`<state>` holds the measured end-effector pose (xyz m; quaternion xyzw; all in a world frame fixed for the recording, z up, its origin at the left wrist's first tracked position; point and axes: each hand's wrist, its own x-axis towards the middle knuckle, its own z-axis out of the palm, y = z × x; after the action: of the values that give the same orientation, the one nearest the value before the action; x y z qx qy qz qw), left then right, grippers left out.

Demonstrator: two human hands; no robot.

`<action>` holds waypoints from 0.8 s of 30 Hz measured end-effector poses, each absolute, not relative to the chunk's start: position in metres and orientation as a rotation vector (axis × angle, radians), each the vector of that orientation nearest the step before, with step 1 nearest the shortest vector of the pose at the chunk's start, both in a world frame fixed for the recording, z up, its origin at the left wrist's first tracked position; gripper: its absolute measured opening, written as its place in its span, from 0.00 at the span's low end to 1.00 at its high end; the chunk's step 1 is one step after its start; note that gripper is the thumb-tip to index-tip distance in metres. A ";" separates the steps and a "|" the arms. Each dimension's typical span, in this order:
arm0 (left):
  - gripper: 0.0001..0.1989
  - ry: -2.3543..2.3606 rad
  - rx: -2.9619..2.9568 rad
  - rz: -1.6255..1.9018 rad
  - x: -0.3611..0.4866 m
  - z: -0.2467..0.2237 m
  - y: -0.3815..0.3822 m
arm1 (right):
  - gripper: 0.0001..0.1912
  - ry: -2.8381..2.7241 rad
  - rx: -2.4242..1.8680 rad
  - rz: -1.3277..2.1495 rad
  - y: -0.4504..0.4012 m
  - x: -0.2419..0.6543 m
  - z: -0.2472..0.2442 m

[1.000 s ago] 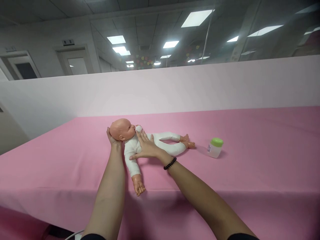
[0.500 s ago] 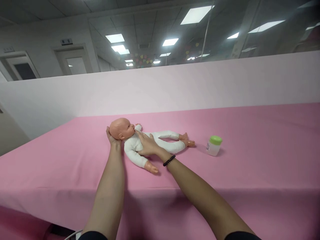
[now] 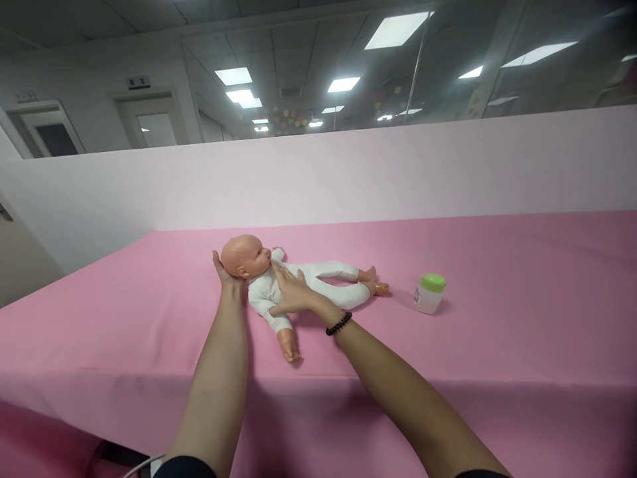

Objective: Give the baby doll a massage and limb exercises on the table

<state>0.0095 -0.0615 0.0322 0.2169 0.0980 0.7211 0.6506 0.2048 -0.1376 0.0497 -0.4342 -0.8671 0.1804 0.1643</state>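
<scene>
A baby doll (image 3: 263, 289) with a bald head and a white cloth body lies on its back, head to the left and feet to the right. My left hand (image 3: 226, 272) cradles the back of its head; most of the fingers are hidden beneath. Across the doll's chest rests my right hand (image 3: 293, 289), fingers stretched out and thumb apart, the fingertips close to the chin. The doll's near arm points toward the table's front edge, below my right hand. On my right wrist is a black beaded bracelet (image 3: 339, 324).
A small clear jar with a green lid (image 3: 430, 294) stands right of the doll's feet. Pink cloth covers the table (image 3: 522, 305). Behind it rises a white wall (image 3: 378, 172) with a glass pane above. A pale cable (image 3: 142, 467) runs at the lower left.
The doll's near arm has swung from pointing right to pointing toward the front edge. My right thumb has shifted onto the upper arm. My left hand still supports the head.
</scene>
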 end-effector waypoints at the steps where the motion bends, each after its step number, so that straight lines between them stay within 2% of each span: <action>1: 0.46 0.241 0.486 1.617 0.009 0.032 -0.062 | 0.67 -2.452 -1.204 0.524 -0.139 0.208 0.053; 4: 0.52 0.290 0.459 1.583 0.006 0.028 -0.060 | 0.59 -2.405 -1.125 0.530 -0.144 0.218 0.061; 7: 0.53 0.282 0.474 1.568 0.001 0.025 -0.058 | 0.55 -2.373 -1.129 0.519 -0.143 0.227 0.063; 12: 0.51 0.229 0.569 1.483 0.002 0.029 -0.062 | 0.49 -2.286 -1.055 0.432 -0.131 0.231 0.057; 17: 0.44 0.250 0.690 1.304 0.016 0.039 -0.066 | 0.33 -2.018 -1.114 0.438 -0.110 0.231 0.048; 21: 0.45 0.207 0.703 1.266 0.022 0.042 -0.070 | 0.22 -1.944 -0.883 0.748 -0.096 0.242 0.047; 24: 0.44 0.142 0.743 1.240 0.022 0.042 -0.072 | 0.23 -1.807 -0.943 0.939 -0.087 0.253 0.048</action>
<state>0.0219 -0.0721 0.0420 0.3396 0.0651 0.5671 0.7476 0.2532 -0.0865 0.0481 -0.3785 -0.7256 0.3771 0.4337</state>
